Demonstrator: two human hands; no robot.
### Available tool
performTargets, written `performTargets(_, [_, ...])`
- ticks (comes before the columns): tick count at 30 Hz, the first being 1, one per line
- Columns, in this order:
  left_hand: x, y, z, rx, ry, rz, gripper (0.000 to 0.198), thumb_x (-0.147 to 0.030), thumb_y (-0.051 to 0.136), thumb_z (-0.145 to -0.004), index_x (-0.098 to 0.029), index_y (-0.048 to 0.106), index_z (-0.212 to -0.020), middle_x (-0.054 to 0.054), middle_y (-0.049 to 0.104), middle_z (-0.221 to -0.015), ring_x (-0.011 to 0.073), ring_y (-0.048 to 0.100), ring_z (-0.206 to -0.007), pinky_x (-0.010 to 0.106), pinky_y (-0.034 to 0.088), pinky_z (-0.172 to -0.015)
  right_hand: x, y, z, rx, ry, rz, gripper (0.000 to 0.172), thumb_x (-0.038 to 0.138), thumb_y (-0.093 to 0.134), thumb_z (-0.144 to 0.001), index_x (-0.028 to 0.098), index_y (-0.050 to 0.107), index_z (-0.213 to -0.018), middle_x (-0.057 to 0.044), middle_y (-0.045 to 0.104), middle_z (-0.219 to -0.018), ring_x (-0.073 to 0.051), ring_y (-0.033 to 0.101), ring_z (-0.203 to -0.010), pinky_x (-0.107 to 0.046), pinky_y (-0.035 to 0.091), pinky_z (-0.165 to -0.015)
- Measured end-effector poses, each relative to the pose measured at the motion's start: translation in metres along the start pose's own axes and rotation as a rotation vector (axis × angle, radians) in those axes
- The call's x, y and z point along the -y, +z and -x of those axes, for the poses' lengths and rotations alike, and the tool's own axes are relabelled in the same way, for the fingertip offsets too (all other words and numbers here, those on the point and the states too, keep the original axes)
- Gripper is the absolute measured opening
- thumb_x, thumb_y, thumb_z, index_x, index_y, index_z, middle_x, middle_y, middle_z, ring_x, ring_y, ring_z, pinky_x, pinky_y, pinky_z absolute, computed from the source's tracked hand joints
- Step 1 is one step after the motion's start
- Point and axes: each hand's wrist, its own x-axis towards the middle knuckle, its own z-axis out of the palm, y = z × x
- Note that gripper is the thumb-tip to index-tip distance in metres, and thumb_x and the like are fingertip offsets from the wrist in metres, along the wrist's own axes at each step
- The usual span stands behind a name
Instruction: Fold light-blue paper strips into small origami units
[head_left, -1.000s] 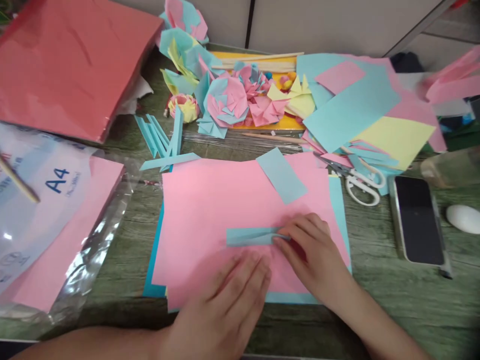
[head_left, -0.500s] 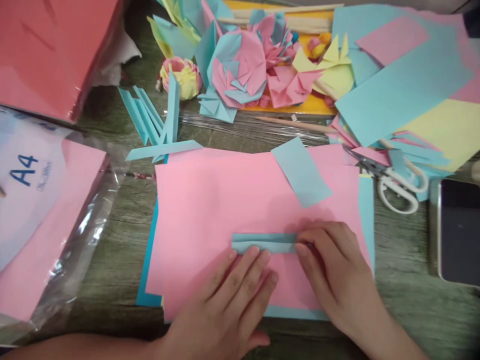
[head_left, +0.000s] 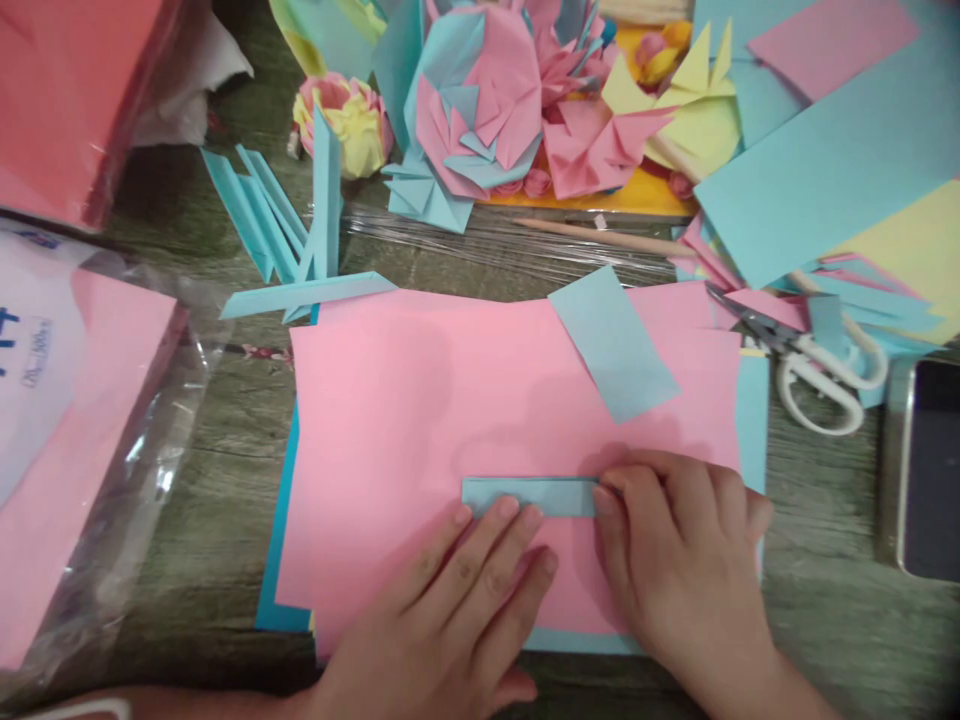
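Note:
A folded light-blue paper strip (head_left: 529,496) lies across the pink sheets (head_left: 390,420) stacked in front of me. My left hand (head_left: 465,580) rests flat with its fingers spread, the fingertips touching the strip's lower edge. At the strip's right end my right hand (head_left: 675,550) pinches it between thumb and curled fingers; that end is hidden by the hand. Above the strip, a loose light-blue paper rectangle (head_left: 615,343) lies tilted on the pink sheets. Several folded blue strips (head_left: 327,200) sit in a loose pile at the upper left of the stack.
White-handled scissors (head_left: 821,380) lie right of the stack, with a phone (head_left: 930,470) beyond. Folded paper flowers (head_left: 480,100) crowd the back beside a wooden stick (head_left: 600,236) and thin wires (head_left: 450,245). Wrapped paper packs (head_left: 97,380) stand at left, coloured sheets (head_left: 825,170) at upper right.
The strip's upper part has been folded down, so it looks narrower and flatter. My right hand has turned slightly at its end. The camera view has shifted a little.

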Motion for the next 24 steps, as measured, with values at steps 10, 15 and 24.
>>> performTargets(10, [0.0007, 0.0019, -0.0002, 0.014, -0.005, 0.001, 0.058, -0.056, 0.035, -0.078, -0.020, 0.041, -0.124, 0.006, 0.039, -0.133, 0.0237, 0.031, -0.123, 0.039, 0.022, -0.099, 0.0013, 0.0000, -0.0016, 0.007, -0.015, 0.039, 0.018, 0.028, 0.042, -0.081, 0.017, 0.055, -0.076, -0.013, 0.056, -0.084, -0.025, 0.042, -0.075, -0.039, 0.027, -0.061])
performTargets(15, [0.0002, 0.0034, 0.0005, 0.024, -0.025, 0.000, 0.061, -0.059, 0.036, -0.076, -0.022, 0.041, -0.124, 0.004, 0.037, -0.134, 0.0225, 0.029, -0.124, 0.038, 0.023, -0.099, 0.0017, 0.0014, 0.0002, 0.006, 0.005, 0.054, 0.016, 0.028, 0.044, -0.081, 0.017, 0.054, -0.078, -0.011, 0.056, -0.083, -0.024, 0.043, -0.075, -0.039, 0.028, -0.063])
performTargets(24, [0.0012, 0.0039, 0.0006, 0.036, 0.001, 0.006, 0.062, -0.059, 0.034, -0.077, -0.020, 0.039, -0.126, 0.007, 0.035, -0.135, 0.0248, 0.027, -0.125, 0.040, 0.020, -0.100, 0.0037, 0.0030, 0.0016, 0.001, 0.005, 0.067, 0.016, 0.028, 0.044, -0.081, 0.016, 0.055, -0.081, -0.012, 0.057, -0.085, -0.025, 0.045, -0.077, -0.041, 0.028, -0.065])
